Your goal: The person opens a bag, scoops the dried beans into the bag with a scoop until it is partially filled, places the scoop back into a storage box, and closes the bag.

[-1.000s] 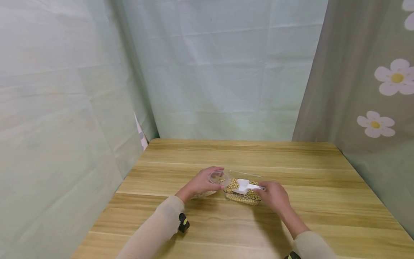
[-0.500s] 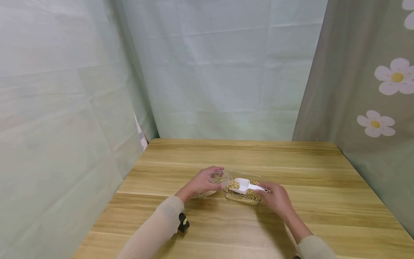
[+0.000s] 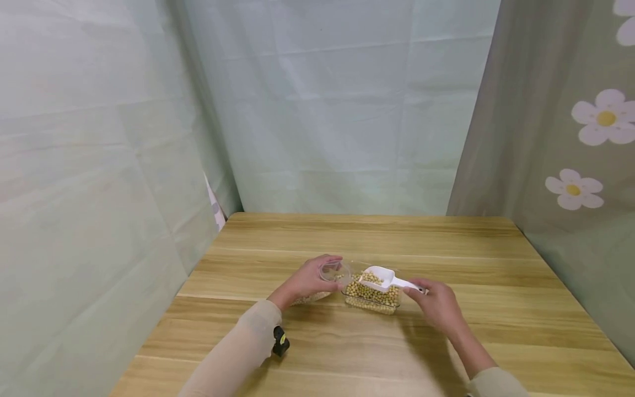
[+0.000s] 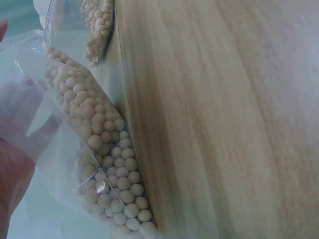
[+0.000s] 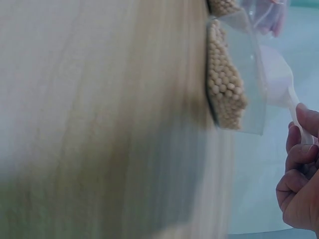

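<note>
My right hand (image 3: 439,304) grips the handle of a white scoop (image 3: 386,279). Its bowl bears pale yellow beans and is above a clear rectangular box (image 3: 372,305), which holds many more such beans. In the right wrist view, the scoop (image 5: 277,79) is beyond the box's upper edge. At the box's left, my left hand (image 3: 312,277) holds the round, open mouth of a clear plastic bag (image 3: 336,272). The left wrist view shows this bag (image 4: 55,164) standing on the table, beans filling its lower part. Fingers show blurred through its clear wall.
The wooden table (image 3: 367,353) extends around the box and bag on all sides. Pale cloth (image 3: 322,110) hangs behind its far edge and at the left. A grey curtain (image 3: 526,127) with white flowers hangs at the right.
My right hand has lifted the scoop from among the beans in the box and moved slightly right; beans lie in its bowl. My left hand and the bag have stayed in place.
</note>
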`<state>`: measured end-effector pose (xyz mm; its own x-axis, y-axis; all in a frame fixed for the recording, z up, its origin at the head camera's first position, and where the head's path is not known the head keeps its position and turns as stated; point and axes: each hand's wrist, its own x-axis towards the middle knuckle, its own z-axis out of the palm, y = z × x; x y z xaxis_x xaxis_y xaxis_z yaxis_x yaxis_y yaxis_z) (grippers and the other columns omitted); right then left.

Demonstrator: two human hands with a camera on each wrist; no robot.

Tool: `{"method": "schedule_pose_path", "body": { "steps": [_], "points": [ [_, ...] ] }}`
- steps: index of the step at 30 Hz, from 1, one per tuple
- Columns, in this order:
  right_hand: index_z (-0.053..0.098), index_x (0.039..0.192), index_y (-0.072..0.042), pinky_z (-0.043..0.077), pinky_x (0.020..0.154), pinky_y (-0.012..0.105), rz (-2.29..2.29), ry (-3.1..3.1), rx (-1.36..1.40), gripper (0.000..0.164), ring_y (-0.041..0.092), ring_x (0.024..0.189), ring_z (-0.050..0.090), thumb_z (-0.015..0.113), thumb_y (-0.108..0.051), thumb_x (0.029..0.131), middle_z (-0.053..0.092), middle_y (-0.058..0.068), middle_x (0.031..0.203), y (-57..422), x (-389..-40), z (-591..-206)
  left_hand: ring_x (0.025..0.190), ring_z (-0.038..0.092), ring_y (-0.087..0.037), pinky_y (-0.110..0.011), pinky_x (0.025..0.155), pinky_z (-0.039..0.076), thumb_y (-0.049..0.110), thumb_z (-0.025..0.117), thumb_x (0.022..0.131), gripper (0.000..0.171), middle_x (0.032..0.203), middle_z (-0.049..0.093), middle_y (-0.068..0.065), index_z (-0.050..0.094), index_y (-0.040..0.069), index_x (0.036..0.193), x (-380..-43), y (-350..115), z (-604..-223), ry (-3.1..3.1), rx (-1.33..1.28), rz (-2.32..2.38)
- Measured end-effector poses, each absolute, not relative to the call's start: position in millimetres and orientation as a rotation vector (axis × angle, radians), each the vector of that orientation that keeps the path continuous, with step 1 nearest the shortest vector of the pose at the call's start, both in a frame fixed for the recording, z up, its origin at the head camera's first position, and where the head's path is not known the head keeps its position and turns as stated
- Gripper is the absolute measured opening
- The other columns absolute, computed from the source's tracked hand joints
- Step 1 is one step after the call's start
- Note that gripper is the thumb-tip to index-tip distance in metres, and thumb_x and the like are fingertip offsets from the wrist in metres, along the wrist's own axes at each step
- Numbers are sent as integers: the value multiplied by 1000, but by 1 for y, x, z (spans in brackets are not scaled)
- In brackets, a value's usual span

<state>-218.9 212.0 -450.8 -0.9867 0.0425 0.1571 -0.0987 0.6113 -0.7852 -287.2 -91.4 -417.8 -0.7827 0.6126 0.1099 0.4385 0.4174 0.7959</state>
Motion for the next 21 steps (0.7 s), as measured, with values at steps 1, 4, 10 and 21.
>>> {"method": "schedule_pose_path", "body": {
  "steps": [1,4,10,21],
  "points": [
    [65,109,-6,36,48,30,1308,-2673,47,40,16,54,41,63,-37,83,61,5,79,213,-219,-449,112,48,-33,-30,80,47,19,72,77,66,123,52,-16,41,4,134,-288,-91,-419,2475,930,1295],
    [65,110,-5,35,47,29,1281,-2670,49,40,15,54,40,64,-36,84,59,4,73,215,-218,-443,112,48,-31,-34,82,46,21,73,77,68,123,53,-13,40,6,135,-296,-92,-430,2492,921,1289],
    [65,112,-7,35,44,29,1304,-2684,63,43,16,52,40,64,-38,83,55,3,66,211,-219,-428,113,48,-18,-31,81,47,31,74,74,73,121,54,-2,42,9,135,-310,-94,-448,2528,907,1270],
    [71,91,-13,38,49,29,1093,-2694,270,19,13,58,47,69,-28,80,63,-3,74,175,-225,-398,111,49,-18,-29,80,47,39,74,72,76,121,55,0,42,9,135,-308,-95,-448,2542,938,1264]
  ]
}}
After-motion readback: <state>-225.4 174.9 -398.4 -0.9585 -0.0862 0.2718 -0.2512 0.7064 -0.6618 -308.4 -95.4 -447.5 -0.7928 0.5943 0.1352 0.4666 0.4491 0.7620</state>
